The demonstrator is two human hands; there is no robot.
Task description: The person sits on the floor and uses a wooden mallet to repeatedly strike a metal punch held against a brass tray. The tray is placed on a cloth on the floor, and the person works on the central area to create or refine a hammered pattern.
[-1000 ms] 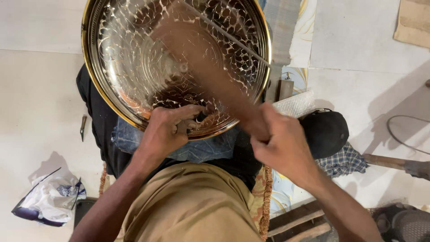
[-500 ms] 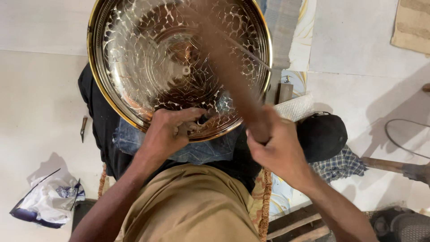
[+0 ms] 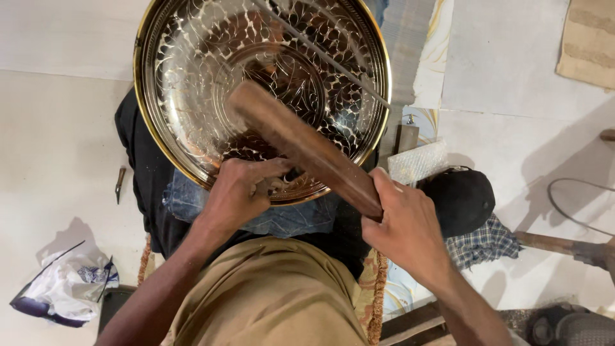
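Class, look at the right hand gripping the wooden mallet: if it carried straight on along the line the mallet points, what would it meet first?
Most likely the engraved metal tray. The right hand aims the wooden mallet up-left over the tray's face, above the left hand at the rim. Depth is unclear, so how close the mallet's head is cannot be told.

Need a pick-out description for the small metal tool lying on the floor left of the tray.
Start at the big round engraved metal tray with the gold rim at top centre. Go left past the dark cloth under it onto the pale floor: the small metal tool lies there alone, short, slim and pointed. The white plastic bag lower down is far bigger, soft and crumpled.
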